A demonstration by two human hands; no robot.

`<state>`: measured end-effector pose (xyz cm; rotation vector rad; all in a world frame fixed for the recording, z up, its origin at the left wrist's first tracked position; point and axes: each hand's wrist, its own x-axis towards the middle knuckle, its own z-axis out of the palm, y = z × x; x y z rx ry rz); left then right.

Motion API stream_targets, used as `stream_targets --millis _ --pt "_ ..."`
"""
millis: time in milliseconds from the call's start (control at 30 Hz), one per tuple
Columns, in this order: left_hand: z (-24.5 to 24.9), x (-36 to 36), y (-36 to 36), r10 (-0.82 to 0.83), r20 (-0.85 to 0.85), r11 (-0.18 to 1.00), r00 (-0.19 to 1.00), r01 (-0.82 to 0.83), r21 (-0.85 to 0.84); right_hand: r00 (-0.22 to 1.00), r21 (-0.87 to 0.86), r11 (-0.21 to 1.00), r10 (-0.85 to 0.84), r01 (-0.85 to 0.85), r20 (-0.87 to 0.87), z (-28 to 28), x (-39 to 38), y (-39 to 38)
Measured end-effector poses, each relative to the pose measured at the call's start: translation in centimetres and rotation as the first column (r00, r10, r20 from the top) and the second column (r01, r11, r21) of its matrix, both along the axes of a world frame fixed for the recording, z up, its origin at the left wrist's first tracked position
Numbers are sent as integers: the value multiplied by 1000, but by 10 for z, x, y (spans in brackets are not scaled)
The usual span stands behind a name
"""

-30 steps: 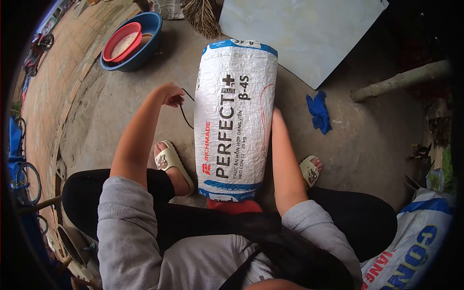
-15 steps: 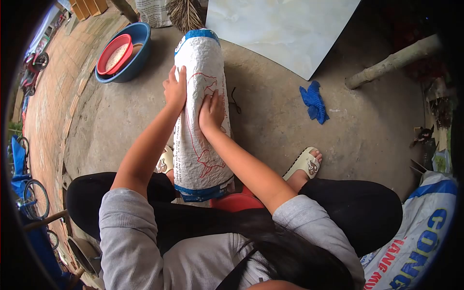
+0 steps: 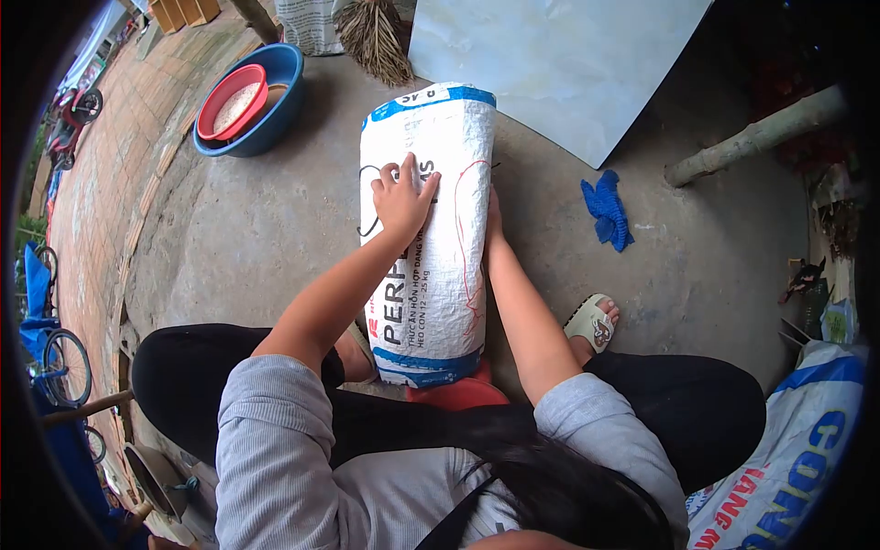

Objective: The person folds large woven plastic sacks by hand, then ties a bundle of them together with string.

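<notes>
A white woven feed sack (image 3: 458, 266) with blue bands and black and red print stands between my knees, folded into a thick bundle. My left hand (image 3: 401, 202) lies on its printed face with the fingers spread. Against the sack's right side is my right hand (image 3: 495, 218), its fingers mostly hidden behind the edge. Below the sack's near end, a red plastic stool or basin (image 3: 458, 390) shows in part between my legs.
A blue basin (image 3: 291, 92) holding a red basin (image 3: 220, 124) sits at the upper left, near a straw broom (image 3: 371, 41). A pale panel (image 3: 559, 73), a blue cloth (image 3: 605, 211) and a wooden pole (image 3: 756, 137) are to the right. Another printed sack (image 3: 788, 449) lies at lower right.
The sack has turned and widened in view, showing more black print. My left hand has moved from its left edge onto its face; my right hand has gone from the face to its right side.
</notes>
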<state>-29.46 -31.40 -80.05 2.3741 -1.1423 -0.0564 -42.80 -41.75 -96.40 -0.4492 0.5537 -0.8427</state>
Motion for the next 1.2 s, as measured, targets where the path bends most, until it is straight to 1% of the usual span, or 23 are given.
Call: stream_targets --millis 33,100,133,167,200,233,300,333,400,533,600,633,667,733,800,900,933,1000,1033,1067,1133,1167,1200 --pt "-1 1 0 2 3 1000 1000 -2 0 1000 -6 1000 4 -4 -7 18 -2 1" --pt "-3 0 -1 8 6 1000 1000 -8 -5 986 80 983 159 -163 45 75 -8 7" --pt "-3 1 0 9 8 1000 1000 -9 -12 986 76 983 163 -166 44 77 -9 7" --pt "-4 1 1 11 11 1000 1000 -10 -17 956 -101 977 159 -189 -246 80 -10 8" --pt "-4 0 2 15 12 1000 1000 -15 -20 856 -262 931 90 -254 -509 82 -11 8" --pt "-5 1 3 17 22 1000 1000 -16 -17 857 -264 930 92 -256 -508 81 -12 5" --pt "-6 3 4 19 35 1000 999 -19 -11 733 -237 913 90 -331 -674 67 -16 -1" --pt "-7 3 4 18 44 1000 999 -18 -12 733 -236 913 92 -331 -674 52 -13 -4" --pt "-8 4 4 17 50 1000 999 -16 -17 793 -411 894 -119 -176 -597 23 -8 -14" --pt "-16 7 6 35 60 999 998 -34 -16 823 -431 897 -168 -101 -542 36 -11 -10" --pt "-21 16 8 57 95 998 994 -57 -10 860 -373 922 -272 104 -432 42 -14 -16" --pt "-24 15 8 55 111 998 992 -55 -2 914 -295 955 -143 27 -380 81 -29 -11" --pt "-25 18 9 52 123 999 991 -53 5 913 -298 954 -142 23 -383 99 -32 -12" --pt "-28 22 10 58 120 998 991 -61 16 951 -207 972 -165 112 -260 120 -37 -14" --pt "-31 24 10 61 124 997 990 -65 31 945 -201 964 -222 175 -239 136 -37 -20" --pt "-34 26 9 56 150 996 987 -65 56 948 -413 898 -249 150 -198 168 -30 -21" --pt "-34 25 8 53 200 995 978 -68 67 948 -415 898 -249 149 -199 176 -21 -15" --pt "-32 25 6 54 250 994 967 -75 76 899 -720 685 -238 -113 -367 192 2 3" --pt "-33 23 5 35 234 995 972 -57 86 844 -779 566 -251 -270 -474 210 11 22" --pt "-35 20 4 18 216 995 976 -39 96 773 -795 433 -283 -426 -568 227 18 43" --pt "-45 25 3 20 234 996 972 -39 75 771 -828 243 -306 -505 -559 237 34 71" --pt "-45 28 4 -14 272 994 962 -15 104 713 -801 169 -378 -574 -590 221 46 72" --pt "-45 31 5 -50 309 991 950 8 134 713 -799 166 -374 -578 -593 206 48 68"
